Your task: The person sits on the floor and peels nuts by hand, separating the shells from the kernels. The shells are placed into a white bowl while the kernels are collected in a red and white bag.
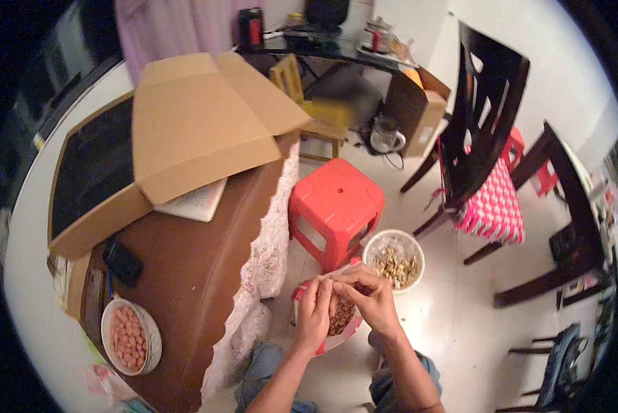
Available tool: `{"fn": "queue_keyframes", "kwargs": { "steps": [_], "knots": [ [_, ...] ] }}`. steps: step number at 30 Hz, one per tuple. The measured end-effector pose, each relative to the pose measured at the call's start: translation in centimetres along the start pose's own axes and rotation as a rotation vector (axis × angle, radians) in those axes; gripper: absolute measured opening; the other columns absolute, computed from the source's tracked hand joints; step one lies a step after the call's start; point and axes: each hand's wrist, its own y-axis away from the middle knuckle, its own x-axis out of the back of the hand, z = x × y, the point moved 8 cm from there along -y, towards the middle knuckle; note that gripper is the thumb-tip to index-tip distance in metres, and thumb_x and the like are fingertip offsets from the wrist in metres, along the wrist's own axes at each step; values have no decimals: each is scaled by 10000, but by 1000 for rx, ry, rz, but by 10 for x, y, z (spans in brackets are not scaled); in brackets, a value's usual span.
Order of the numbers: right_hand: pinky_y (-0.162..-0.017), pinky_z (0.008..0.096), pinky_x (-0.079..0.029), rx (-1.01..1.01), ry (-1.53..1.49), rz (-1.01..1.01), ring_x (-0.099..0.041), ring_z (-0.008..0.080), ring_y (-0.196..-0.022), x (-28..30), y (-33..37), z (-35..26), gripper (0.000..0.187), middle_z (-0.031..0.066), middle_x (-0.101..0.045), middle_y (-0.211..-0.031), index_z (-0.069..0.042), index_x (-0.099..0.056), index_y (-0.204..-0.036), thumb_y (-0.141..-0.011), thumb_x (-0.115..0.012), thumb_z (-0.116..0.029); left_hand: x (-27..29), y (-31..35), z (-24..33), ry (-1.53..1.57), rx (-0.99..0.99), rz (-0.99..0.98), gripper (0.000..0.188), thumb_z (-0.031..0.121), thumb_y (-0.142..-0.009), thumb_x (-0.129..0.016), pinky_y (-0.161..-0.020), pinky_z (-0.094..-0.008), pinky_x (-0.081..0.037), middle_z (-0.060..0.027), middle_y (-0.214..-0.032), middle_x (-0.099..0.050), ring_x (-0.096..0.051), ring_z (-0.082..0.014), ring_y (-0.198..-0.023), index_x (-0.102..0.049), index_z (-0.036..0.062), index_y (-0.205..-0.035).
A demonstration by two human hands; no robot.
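So, small brown nut-like pieces (343,318) are sitting in a red-and-white container (354,329) down between the person's knees, right under both hands. Left hand (313,313) and right hand (367,296) are together over it, thumbs and fingertips bunched up and meeting; can't tell if either one is clamped on something small, the fingers hide it. Just beside the right hand on the floor there's a round white bucket (421,265) with yellowish-brown scraps (396,268) inside. Red plastic stool (340,191) is just beyond the container. Off to the left is a brown table (206,275) with a white lacy cloth (271,251) along its edge, a bowl (155,344) of pinkish nut-like pieces (128,337) near the corner and a big open cardboard box (185,124) further back. Over on the right, a dark wooden chair (484,117) with a pink-and-white cushion (493,206).
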Motion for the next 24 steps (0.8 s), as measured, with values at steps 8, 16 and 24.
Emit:
{"fn": "queue_keyframes", "kwargs": {
  "steps": [8, 16, 24],
  "knots": [
    [-629, 207, -467, -48, -203, 1, -583, 76, -677, 24, 3, 3, 140, 33, -623, -779, 29, -700, -958, -868, -652, -67, -20, -8, -14, -40, -25, -65, 293, 252, -1042, -396, -511, -213, -315, 48, -656, -413, -381, -39, -576, -511, 70, -845],
    [-540, 200, -441, -262, -315, 23, -526, 32, -587, 29, 14, 24, 65, -15, -578, -674, 17, -646, -836, -814, -669, -40, -26, -6, -19, -389, -188, -100, 317, 269, -1036, -418, -496, -224, -334, 40, -653, -436, -389, -43, -563, -487, 59, -809],
    [-516, 180, -369, -219, -145, 80, -452, -11, -630, 23, 17, 21, 151, -65, -542, -688, -29, -542, -740, -782, -686, -42, -24, 2, -18, -452, -189, -88, 332, 282, -1039, -404, -493, -225, -347, 21, -650, -430, -412, -53, -562, -457, 59, -799]
  ]
}}
